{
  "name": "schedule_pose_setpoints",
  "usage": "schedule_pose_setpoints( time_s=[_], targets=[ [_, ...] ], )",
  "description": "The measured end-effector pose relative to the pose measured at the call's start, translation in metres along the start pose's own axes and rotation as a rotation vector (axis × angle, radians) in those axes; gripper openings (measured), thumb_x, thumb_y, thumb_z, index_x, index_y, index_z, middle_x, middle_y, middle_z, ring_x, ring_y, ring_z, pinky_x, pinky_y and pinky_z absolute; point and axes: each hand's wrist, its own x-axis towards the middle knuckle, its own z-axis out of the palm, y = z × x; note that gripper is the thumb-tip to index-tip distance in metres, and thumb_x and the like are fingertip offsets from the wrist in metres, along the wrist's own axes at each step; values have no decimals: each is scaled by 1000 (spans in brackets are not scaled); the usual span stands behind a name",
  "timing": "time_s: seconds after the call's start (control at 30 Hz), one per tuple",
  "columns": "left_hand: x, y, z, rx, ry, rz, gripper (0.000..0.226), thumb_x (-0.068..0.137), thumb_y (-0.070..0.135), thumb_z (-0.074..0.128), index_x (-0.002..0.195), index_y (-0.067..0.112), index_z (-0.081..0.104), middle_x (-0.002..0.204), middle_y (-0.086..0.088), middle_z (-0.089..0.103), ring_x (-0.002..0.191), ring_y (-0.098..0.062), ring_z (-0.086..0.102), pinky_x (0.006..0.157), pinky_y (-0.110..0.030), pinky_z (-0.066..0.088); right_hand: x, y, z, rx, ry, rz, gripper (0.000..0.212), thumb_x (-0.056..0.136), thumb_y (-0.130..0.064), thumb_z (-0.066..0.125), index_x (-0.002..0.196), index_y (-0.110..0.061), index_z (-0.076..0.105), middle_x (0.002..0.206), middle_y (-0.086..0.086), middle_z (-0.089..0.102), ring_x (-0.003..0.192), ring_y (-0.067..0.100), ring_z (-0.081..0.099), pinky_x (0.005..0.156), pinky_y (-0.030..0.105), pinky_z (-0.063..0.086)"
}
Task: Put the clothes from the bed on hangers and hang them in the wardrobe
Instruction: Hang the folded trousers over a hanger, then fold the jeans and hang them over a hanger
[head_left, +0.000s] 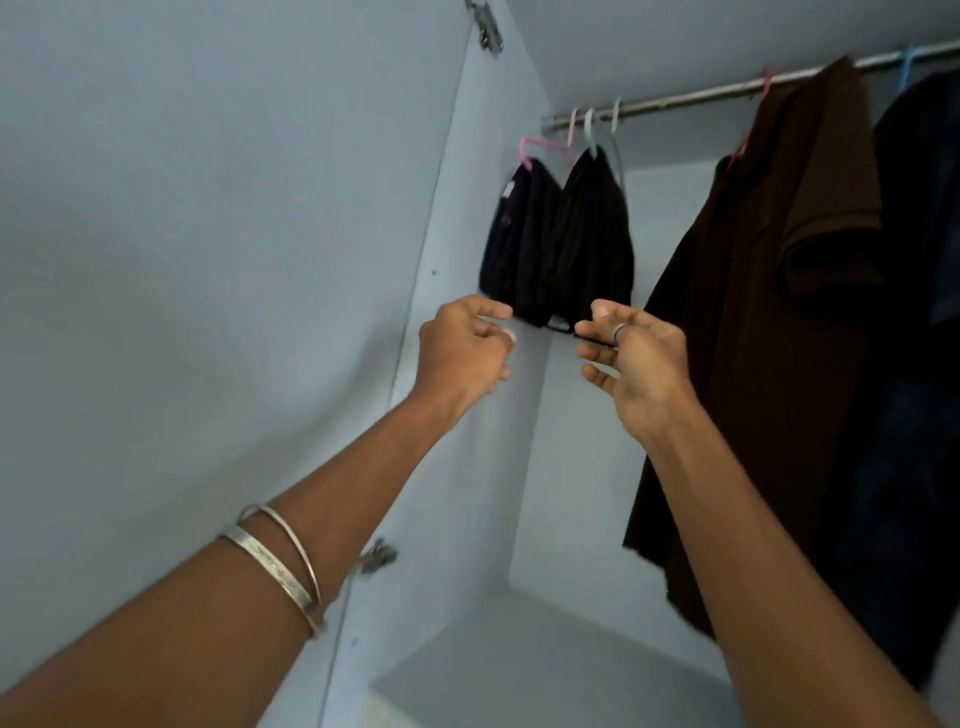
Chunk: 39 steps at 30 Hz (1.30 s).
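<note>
Inside the wardrobe, two black garments (566, 239) hang on pale hangers from the metal rod (691, 96), at its left end. My right hand (631, 353) is raised just under them and pinches the black hem (558, 325) of the right garment between thumb and fingers. Level with it, my left hand (465, 351) is beside the hem's left corner, its fingers curled with only wall showing between thumb and forefinger. A brown shirt (769, 291) hangs on a pink hanger further right.
A dark blue garment (919, 260) on a blue hanger hangs at the far right. The open wardrobe door (208, 260) stands to the left, with hinges (376, 556) on its edge. A pale shelf (545, 649) lies below the hanging clothes.
</note>
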Motion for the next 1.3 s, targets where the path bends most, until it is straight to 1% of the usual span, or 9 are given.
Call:
schedule_pose_setpoints(
  time_s=[0.13, 0.3, 0.37, 0.53, 0.63, 0.83, 1.0, 1.17, 1.3],
  targets=[
    [-83, 17, -60, 10, -55, -3, 20, 86, 7, 59, 102, 18, 67, 84, -3, 67, 50, -15, 64, 48, -25, 49, -98, 2, 25, 157, -32, 75, 16, 95, -8, 53, 97, -16, 67, 70, -2, 67, 55, 13, 56, 55, 25, 44],
    [-181, 43, -170, 30, -43, 22, 19, 90, 7, 58, 101, 18, 68, 83, -4, 70, 49, -20, 62, 47, -26, 46, -224, -6, 77, 327, -154, 153, 14, 96, -13, 55, 102, -12, 68, 72, 3, 64, 55, 16, 51, 54, 27, 41],
    [-211, 48, -211, 46, 12, -2, 19, 90, 5, 57, 101, 16, 68, 82, -7, 71, 47, -21, 60, 47, -27, 46, -268, -13, 101, 383, -209, 170, 14, 96, -15, 56, 103, -12, 67, 71, 3, 63, 54, 16, 50, 54, 26, 40],
    [-275, 38, -341, 163, 277, -228, 21, 89, 3, 55, 98, 16, 69, 79, -5, 72, 44, -18, 56, 45, -22, 44, -372, -23, 181, 502, -421, 244, 14, 97, -11, 53, 104, -9, 65, 66, 5, 62, 55, 18, 48, 53, 26, 39],
    [-321, 31, -429, 268, 445, -347, 19, 89, 6, 55, 98, 15, 69, 78, -3, 72, 48, -20, 58, 46, -21, 44, -439, -21, 243, 527, -558, 398, 13, 97, -12, 54, 104, -9, 65, 67, 7, 60, 50, 15, 47, 51, 25, 37],
    [-404, 11, -573, 376, 643, -508, 16, 89, 8, 57, 98, 13, 70, 82, -8, 72, 46, -16, 58, 48, -23, 47, -555, 16, 360, 463, -795, 603, 14, 95, -21, 59, 105, -12, 66, 71, 3, 66, 50, 11, 51, 49, 24, 39],
    [-459, -11, -678, 455, 737, -649, 11, 88, 7, 59, 92, 12, 68, 77, -5, 70, 50, -14, 58, 48, -23, 46, -645, 50, 458, 409, -961, 692, 16, 97, -18, 56, 108, -9, 64, 67, 0, 66, 46, 10, 53, 46, 20, 38],
    [-508, -34, -789, 668, 821, -807, 6, 85, 16, 67, 84, 11, 69, 77, -13, 69, 65, -18, 62, 59, -36, 55, -730, 80, 564, 363, -1112, 791, 12, 98, -14, 54, 103, -10, 64, 66, -1, 67, 46, 10, 53, 44, 20, 38],
    [-538, -43, -873, 775, 898, -922, 6, 84, 15, 67, 89, 18, 68, 75, 6, 63, 73, -12, 60, 63, -23, 49, -790, 94, 638, 308, -1236, 824, 22, 97, 0, 47, 99, -12, 66, 72, 3, 68, 52, 12, 56, 45, 23, 40]
  ],
)
